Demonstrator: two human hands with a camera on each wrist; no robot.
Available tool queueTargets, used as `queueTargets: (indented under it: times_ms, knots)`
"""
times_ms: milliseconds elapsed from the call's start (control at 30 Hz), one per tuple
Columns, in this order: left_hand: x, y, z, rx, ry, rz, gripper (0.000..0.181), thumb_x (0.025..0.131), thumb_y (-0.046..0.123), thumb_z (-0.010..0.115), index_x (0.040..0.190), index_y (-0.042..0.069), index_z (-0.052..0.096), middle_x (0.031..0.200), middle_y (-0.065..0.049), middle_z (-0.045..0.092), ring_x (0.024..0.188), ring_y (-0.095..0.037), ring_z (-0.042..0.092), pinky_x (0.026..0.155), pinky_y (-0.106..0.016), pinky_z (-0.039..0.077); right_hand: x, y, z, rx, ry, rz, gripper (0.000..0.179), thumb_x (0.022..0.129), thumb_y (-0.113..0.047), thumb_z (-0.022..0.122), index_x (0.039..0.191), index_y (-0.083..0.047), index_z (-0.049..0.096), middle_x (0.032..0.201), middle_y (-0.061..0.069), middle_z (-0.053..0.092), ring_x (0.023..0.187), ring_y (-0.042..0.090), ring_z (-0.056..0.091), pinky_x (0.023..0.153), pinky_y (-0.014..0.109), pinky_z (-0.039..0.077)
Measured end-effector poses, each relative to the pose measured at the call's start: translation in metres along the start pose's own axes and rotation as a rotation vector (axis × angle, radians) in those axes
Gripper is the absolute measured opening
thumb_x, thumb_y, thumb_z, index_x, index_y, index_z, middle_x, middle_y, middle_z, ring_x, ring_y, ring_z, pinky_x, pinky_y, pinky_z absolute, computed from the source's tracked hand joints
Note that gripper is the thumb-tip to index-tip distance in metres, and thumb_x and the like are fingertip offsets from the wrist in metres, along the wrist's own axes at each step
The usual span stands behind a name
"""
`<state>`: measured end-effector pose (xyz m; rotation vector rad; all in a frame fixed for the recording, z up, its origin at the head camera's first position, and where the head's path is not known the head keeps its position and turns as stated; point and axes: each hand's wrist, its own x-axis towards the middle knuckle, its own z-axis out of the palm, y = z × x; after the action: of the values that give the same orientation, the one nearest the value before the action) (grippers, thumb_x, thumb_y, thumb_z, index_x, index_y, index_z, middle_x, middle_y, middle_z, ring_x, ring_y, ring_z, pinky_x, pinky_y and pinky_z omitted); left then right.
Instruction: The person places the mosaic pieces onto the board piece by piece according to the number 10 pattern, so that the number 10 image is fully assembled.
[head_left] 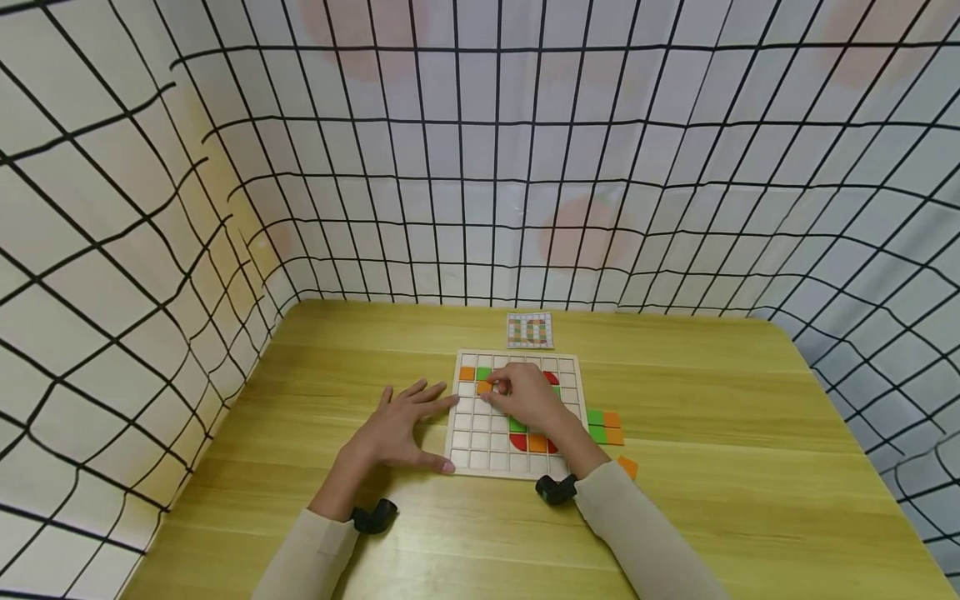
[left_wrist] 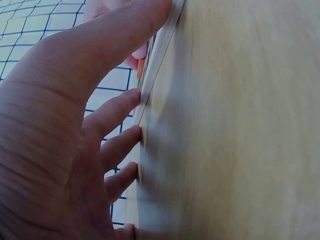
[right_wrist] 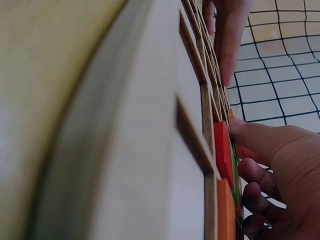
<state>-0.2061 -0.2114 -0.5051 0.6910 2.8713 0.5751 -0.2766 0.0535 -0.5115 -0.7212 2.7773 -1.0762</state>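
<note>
Looking down from the head view, we see a pale gridded board (head_left: 472, 421) flat on the wooden worktop (head_left: 750, 417). Our left hand (head_left: 408, 429) has its fingers straight and spread apart, forefinger at the board's left edge and thumb at the near-left corner. Our right hand (head_left: 531, 398) reaches over the board, thumb and forefinger pinching an orange tile (head_left: 484, 388) just below a green tile (head_left: 483, 374). Another orange square (head_left: 467, 373) sits to the left of that green one. Lower down, near our right wrist, lie a red curved piece (head_left: 518, 442) and an orange block (head_left: 537, 442), side by side; our hand hides some of the cells. Beyond the far edge lies a small patterned card (head_left: 530, 331). Green and orange spare tiles (head_left: 605, 427) lie just right of the board, and an orange piece (head_left: 628, 467) is partly covered by our right sleeve (head_left: 645, 542).

From the left wrist we see the spread hand close up — thumb over the board's edge, forefinger tip touching its side. A sliver of orange shows near the other hand's fingertips.

From the right wrist, the board fills much of the view, its ribs edge-on. Our right thumb stretches to a bit of orange, the other fingers bent beneath it — a red piece and an orange one sit nearer the camera. Left-hand fingers show at the top.
</note>
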Motion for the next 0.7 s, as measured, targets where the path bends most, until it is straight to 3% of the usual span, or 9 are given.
queueTargets:
  times_ms: [467,700]
  knots:
    - [0.001,0.001,0.0,0.011,-0.008,-0.007,0.108,0.065,0.082,0.077,0.157,0.037,0.043,0.169,0.0,0.032,0.159,-0.035,0.022,0.118,-0.079,0.008,-0.001,0.001,0.0,-0.011,0.003,-0.006,0.029,0.093,-0.031,0.078,0.118,-0.016,0.08,0.073,-0.009,0.062,0.061,0.012,0.051,0.055,0.024,0.04]
    - [0.001,0.0,0.0,0.005,-0.013,-0.012,0.108,0.064,0.082,0.077,0.157,0.038,0.043,0.17,0.001,0.031,0.159,-0.035,0.021,0.119,-0.079,0.008,-0.008,0.004,-0.01,0.052,0.042,-0.016,0.027,0.092,-0.029,0.08,0.115,-0.015,0.079,0.079,-0.007,0.062,0.07,0.013,0.053,0.064,0.027,0.046]
